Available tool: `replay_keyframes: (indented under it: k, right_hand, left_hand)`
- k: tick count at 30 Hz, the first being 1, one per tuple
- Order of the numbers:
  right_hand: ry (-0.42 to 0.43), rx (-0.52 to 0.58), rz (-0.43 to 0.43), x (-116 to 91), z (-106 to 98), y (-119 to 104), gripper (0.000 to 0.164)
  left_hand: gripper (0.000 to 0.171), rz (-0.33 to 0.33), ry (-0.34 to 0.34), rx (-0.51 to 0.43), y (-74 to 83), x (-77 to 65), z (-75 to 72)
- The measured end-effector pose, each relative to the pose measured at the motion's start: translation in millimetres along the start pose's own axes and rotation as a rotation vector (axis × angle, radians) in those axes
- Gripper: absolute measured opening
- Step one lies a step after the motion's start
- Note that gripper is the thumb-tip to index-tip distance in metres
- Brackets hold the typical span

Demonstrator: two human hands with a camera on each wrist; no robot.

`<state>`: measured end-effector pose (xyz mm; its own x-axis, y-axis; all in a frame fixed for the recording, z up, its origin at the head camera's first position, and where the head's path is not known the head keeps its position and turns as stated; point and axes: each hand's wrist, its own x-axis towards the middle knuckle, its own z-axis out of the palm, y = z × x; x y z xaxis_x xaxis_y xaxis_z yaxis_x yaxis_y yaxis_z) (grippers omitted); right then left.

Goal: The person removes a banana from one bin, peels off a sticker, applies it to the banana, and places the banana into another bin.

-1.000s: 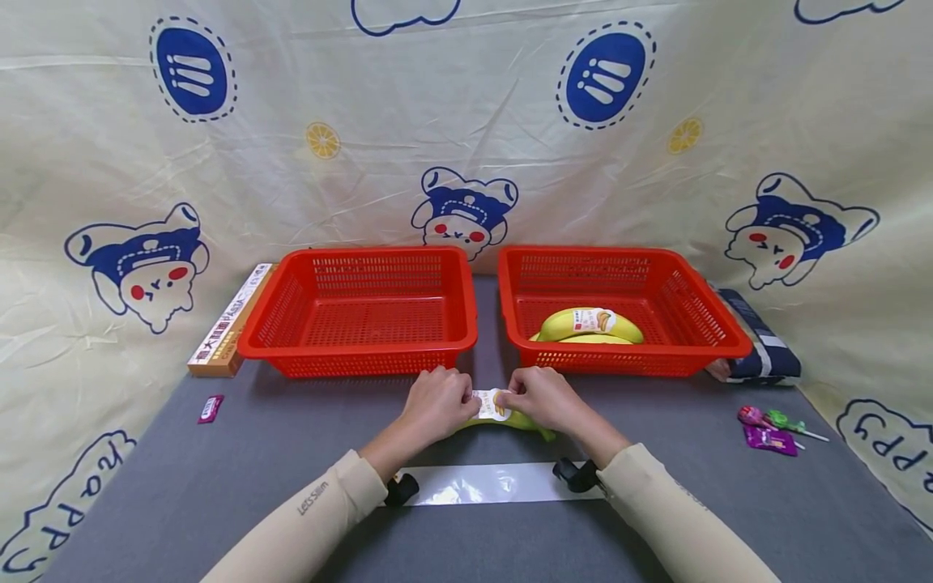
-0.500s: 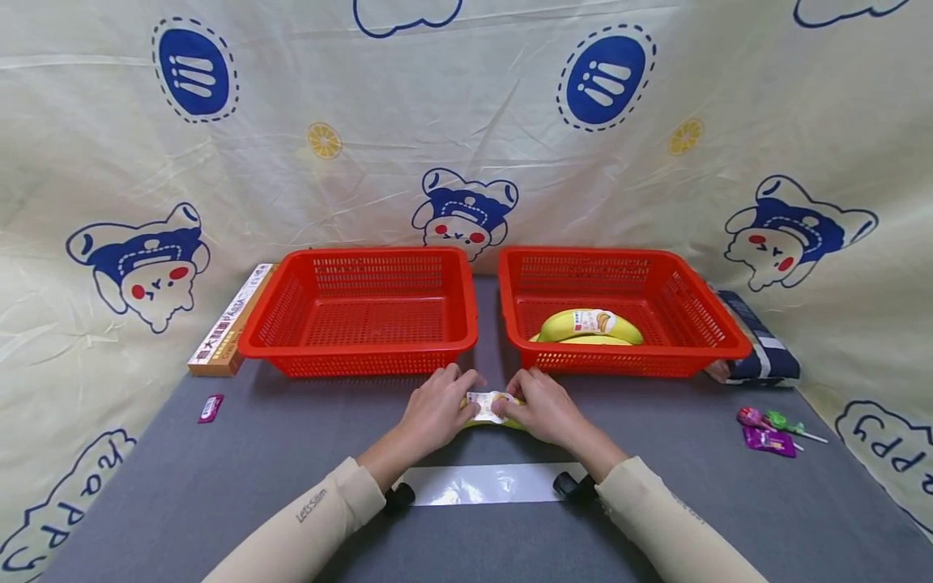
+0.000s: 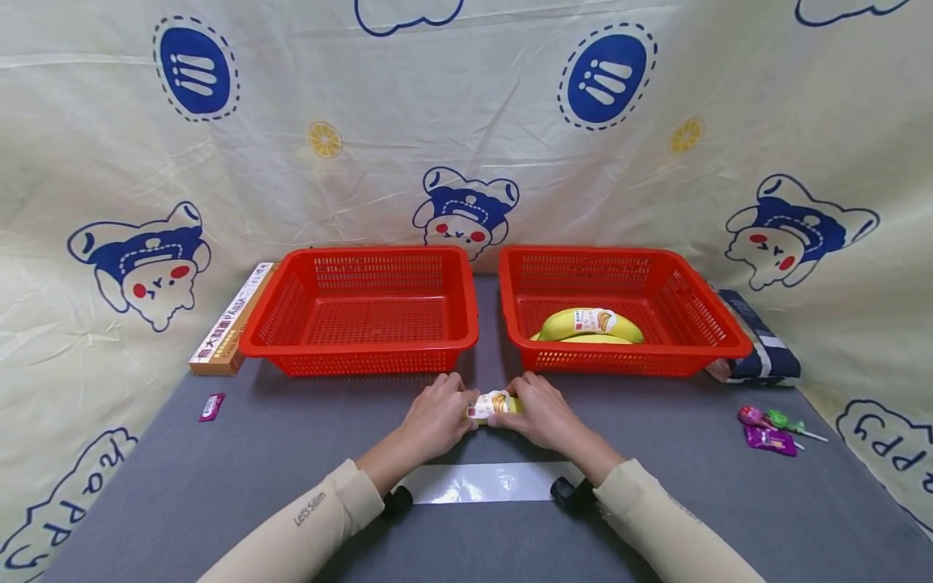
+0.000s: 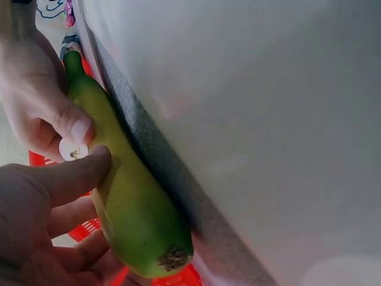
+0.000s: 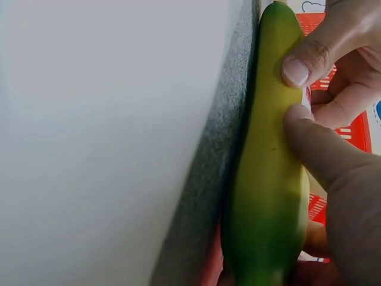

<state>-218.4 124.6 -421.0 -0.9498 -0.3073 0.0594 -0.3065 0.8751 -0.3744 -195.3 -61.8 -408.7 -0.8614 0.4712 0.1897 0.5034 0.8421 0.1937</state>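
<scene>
A yellow-green banana [image 4: 140,196] lies crosswise between both hands at the middle of the grey table. A white label [image 3: 490,404] with a banana picture covers its middle, facing up in the head view. My left hand [image 3: 436,417] grips the left part, thumb on the near side and fingers over the far side. From the right, my right hand [image 3: 543,414] holds it the same way. Both thumbs press close together near the label's lower edge, as the banana [image 5: 268,155] in the right wrist view shows. The hands hide both banana ends in the head view.
Behind stand two red baskets: the left basket [image 3: 357,353] and the right basket [image 3: 700,351], which holds labelled bananas [image 3: 561,324]. A glossy white strip [image 3: 488,483] lies in front. Sweets [image 3: 773,440], a small candy [image 3: 211,406], a long box [image 3: 232,324] and a dark packet [image 3: 761,344] lie at the sides.
Both hands have gone from pinching at the label's ends to gripping round the banana, thumbs lower on its near side. The stem end at the right is now covered.
</scene>
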Motion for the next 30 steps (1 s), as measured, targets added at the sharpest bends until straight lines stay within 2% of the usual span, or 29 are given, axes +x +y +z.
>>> replay_keyframes:
  k: [5, 11, 15, 18, 24, 28, 30]
  right_hand:
    - [0.001, 0.07, -0.033, -2.7, 1.7, 6.3, 0.049]
    - [-0.077, 0.307, -0.006, -1.8, 1.1, 19.6, 0.036]
    - [-0.127, 0.405, 0.007, -1.2, -2.1, 26.1, 0.028]
    - [-0.145, 0.423, 0.036, -0.4, -3.3, 26.8, 0.029]
    - [-0.113, 0.365, 0.135, 4.6, 0.4, 18.3, 0.034]
    - [-0.149, 0.444, 0.165, 3.7, -3.2, 19.7, 0.027]
    - [-0.152, 0.441, 0.152, 2.0, -4.0, 21.6, 0.029]
  left_hand:
    - [0.033, -0.018, 0.006, -0.032, 0.2, 1.5, 1.7]
    - [0.028, -0.01, 0.033, -0.025, 3.0, 1.3, 1.8]
    - [0.026, -0.006, 0.055, -0.01, 3.2, 0.1, 2.3]
    - [0.025, 0.005, 0.063, -0.003, 2.8, -0.3, 3.1]
    - [0.022, 0.02, 0.079, 0.008, 3.1, -0.1, 4.6]
    - [0.026, 0.013, 0.076, -0.003, 3.1, 0.0, 5.2]
    - [0.026, 0.013, 0.073, -0.003, 3.0, -0.2, 5.1]
